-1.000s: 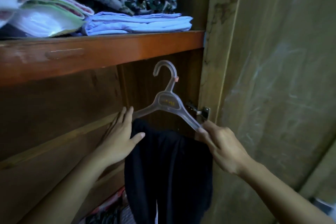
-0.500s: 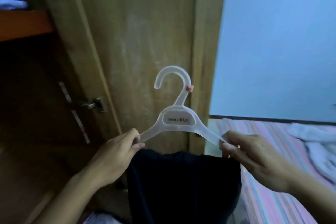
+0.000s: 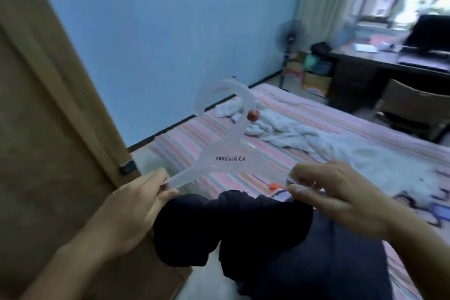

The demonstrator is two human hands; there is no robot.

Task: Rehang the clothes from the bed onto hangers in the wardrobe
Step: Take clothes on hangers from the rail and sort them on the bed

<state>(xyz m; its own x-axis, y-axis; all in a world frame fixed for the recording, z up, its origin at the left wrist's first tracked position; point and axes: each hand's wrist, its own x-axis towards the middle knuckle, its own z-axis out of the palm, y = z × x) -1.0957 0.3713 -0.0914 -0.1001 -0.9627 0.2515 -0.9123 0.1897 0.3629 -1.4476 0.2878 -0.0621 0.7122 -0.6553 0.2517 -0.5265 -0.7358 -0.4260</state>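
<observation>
Hanger [image 3: 226, 156] between left hand [image 3: 136, 207] and right hand [image 3: 341, 197]; garment [image 3: 233, 224] hung below; wardrobe door [image 3: 48, 117] left; bed [image 3: 328, 129] behind, towel [image 3: 304, 136] on it; desk [image 3: 389, 66] beyond, right.

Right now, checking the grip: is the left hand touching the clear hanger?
Touching. The head view shows the left hand pinching the end of the clear hanger arm between thumb and fingers, with no gap.

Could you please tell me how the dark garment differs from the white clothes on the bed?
The dark garment is navy-black and hangs bunched from the clear hanger; the white clothes are pale and lie spread on the striped bed. The garment sits between both hands; the white clothes lie untouched. Both look crumpled.
</observation>
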